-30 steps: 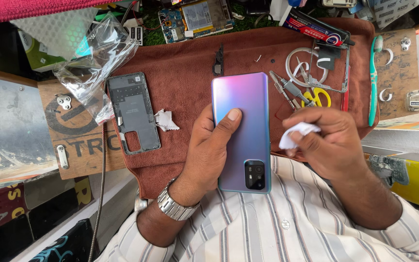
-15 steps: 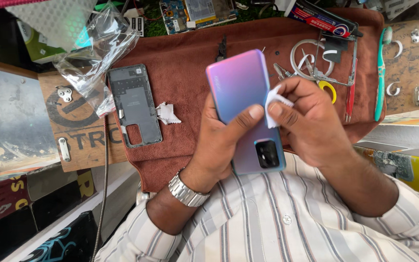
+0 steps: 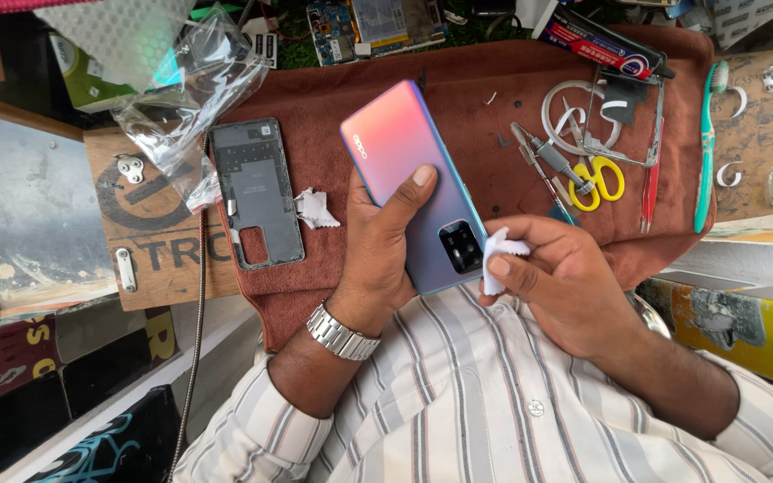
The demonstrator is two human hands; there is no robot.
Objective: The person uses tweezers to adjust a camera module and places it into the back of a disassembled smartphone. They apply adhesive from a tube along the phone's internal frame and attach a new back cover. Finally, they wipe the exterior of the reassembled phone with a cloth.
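My left hand (image 3: 379,255) grips a smartphone (image 3: 409,161) with a shiny pink-to-blue back cover, back side up, thumb pressed on the cover. The phone is tilted, its camera block (image 3: 461,247) toward my chest. My right hand (image 3: 558,277) pinches a small white wipe (image 3: 496,259) against the phone's edge beside the camera block. A metal watch (image 3: 342,333) is on my left wrist.
A brown cloth mat (image 3: 467,98) covers the bench. On it lie a grey phone frame (image 3: 255,192), a crumpled white scrap (image 3: 315,209), yellow-handled scissors (image 3: 597,174), tweezers, a red tool (image 3: 650,192) and a green toothbrush (image 3: 707,152). A clear plastic bag (image 3: 185,98) lies at left.
The phone has turned and tilted in my left hand. My right hand with the wipe moved from the middle of the cover down to the edge by the camera block.
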